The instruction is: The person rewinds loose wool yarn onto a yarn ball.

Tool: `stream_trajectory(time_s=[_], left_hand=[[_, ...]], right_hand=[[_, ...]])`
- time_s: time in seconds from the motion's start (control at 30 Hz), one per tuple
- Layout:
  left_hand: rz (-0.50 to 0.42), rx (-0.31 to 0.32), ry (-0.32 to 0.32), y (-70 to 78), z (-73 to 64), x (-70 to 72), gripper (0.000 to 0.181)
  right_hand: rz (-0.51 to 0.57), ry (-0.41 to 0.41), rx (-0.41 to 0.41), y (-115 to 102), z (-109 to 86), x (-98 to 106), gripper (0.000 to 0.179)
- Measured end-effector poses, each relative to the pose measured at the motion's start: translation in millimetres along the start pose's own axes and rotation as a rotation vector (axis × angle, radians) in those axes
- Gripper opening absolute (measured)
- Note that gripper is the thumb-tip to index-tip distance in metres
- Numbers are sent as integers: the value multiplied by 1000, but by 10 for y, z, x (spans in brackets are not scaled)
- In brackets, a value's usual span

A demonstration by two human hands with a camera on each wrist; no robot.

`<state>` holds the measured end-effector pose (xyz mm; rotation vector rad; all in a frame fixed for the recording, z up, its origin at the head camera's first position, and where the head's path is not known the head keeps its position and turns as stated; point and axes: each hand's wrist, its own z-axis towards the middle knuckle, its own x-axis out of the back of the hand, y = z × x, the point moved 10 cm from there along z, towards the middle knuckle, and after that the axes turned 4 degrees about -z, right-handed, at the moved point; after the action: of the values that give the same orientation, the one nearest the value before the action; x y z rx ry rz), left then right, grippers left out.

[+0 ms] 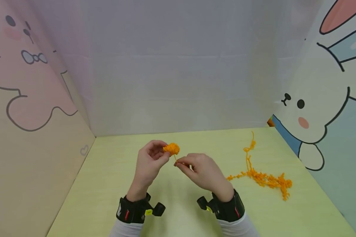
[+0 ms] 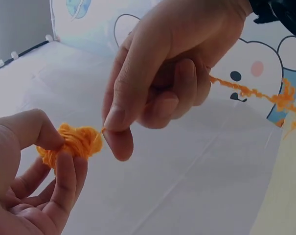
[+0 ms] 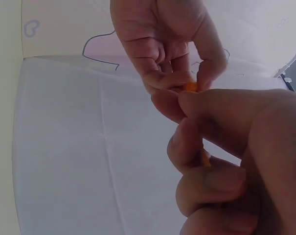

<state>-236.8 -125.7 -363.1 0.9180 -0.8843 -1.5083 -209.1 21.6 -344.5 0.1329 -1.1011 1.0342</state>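
Between the thumb and fingers of my left hand is a small wound ball of orange yarn. A thin strand runs from the ball to my right hand, whose thumb and forefinger pinch it. In the left wrist view the yarn ball shows its wrapped loops, and the right hand holds the strand close beside it. From behind that hand the yarn trails off to the right. The right wrist view shows only a bit of the ball, mostly hidden by fingers.
On the right side of the pale yellow table lies a loose, tangled heap of knobbly orange yarn, with one end stretching toward the back edge. A white curtain stands behind, and cartoon-printed panels flank the table.
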Motion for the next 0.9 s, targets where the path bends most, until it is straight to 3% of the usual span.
stream_trajectory(time_s=[0.23,0.4,0.53,0.9], left_hand=[[237,-74,62,29,18,58,27],[363,-115,45,253,-4,-62,27],[409,-131,-4,359,-24,-161,25],[413,-98,-97,315,-40,-277,26]], right_hand=[[-21,-12,19,-59,-30,50,11],[-25,53,48,-73,-52,121,9],[-40,122,40,-45,-60,202,8],[-71,218,-21,72,-76,341,9]])
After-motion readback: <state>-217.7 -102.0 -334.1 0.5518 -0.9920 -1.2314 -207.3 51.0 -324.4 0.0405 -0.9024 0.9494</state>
